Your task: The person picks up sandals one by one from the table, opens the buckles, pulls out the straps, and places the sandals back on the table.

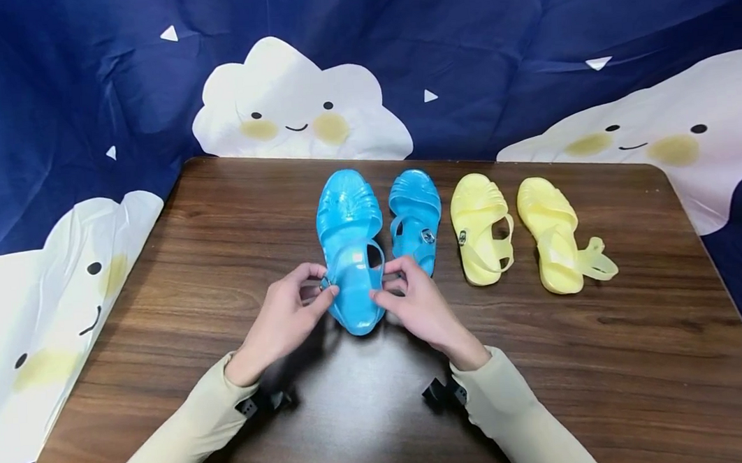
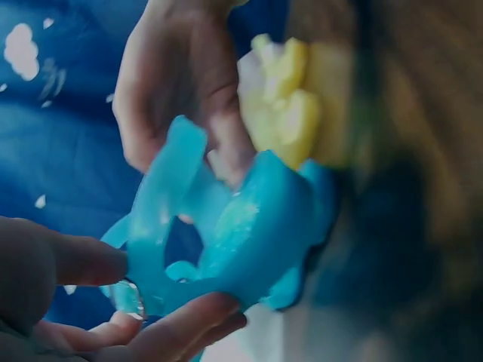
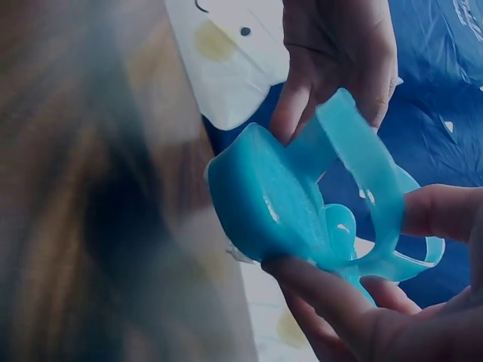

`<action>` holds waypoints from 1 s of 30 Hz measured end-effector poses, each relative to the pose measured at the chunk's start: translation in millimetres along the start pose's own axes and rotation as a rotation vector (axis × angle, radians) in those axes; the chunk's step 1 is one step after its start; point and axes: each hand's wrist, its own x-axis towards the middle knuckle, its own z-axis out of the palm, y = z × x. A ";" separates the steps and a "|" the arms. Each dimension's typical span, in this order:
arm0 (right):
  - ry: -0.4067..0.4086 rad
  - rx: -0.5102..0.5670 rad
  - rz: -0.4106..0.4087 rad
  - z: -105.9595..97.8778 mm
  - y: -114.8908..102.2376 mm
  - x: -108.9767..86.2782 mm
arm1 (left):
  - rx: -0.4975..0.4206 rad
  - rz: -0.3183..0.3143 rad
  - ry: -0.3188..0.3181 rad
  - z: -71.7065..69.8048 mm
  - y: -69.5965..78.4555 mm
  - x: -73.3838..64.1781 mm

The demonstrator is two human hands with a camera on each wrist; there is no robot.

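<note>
Both hands hold a glossy blue jelly sandal (image 1: 346, 205) between them, toe pointing away from me. My left hand (image 1: 285, 316) pinches its left side by the small metal buckle (image 1: 325, 283), with the thumb near the strap. On the opposite side, my right hand (image 1: 427, 307) grips the edge near the heel and strap. In the right wrist view, the heel (image 3: 245, 200) is raised off the table and the ankle strap (image 3: 362, 162) loops above the footbed. A second blue sandal (image 1: 414, 193) lies just right of the held one, its heel partly behind my right hand.
Two yellow sandals lie farther right on the wooden table (image 1: 654, 356). The nearer yellow sandal (image 1: 474, 191) has its strap looped; the outer yellow sandal (image 1: 542, 198) has a strap spread to the right. A dark blue cloth (image 1: 461, 38) with white clouds hangs behind.
</note>
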 end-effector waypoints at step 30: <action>-0.111 0.154 0.169 21.3 59.6 -75.6 | -0.066 -0.114 -0.316 26.6 -31.7 -57.1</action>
